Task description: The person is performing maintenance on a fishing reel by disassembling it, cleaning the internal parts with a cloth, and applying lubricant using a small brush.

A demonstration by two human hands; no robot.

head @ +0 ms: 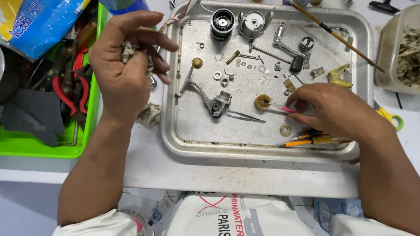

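My left hand [124,65] is closed around a crumpled dirty rag [129,49], held above the left rim of a metal tray [173,131]. My right hand [332,109] rests over the tray's right side and pinches a small pink-handled brush [280,106], whose tip touches a round tan ring-shaped part [262,102]. In the tray lie a grey fishing-reel arm piece [210,97], tweezers [245,116], a dark spool [222,22], a silver housing [253,22], a crank handle [286,46] and several small washers and screws.
A green bin [87,126] on the left holds red-handled pliers [70,94] and dark cloths. Another rag [150,114] lies beside the tray. A long wooden stick [337,37] crosses the tray's top right. Orange screwdrivers [313,140], a clear tub [400,48] and yellow scissors [390,117] sit right.
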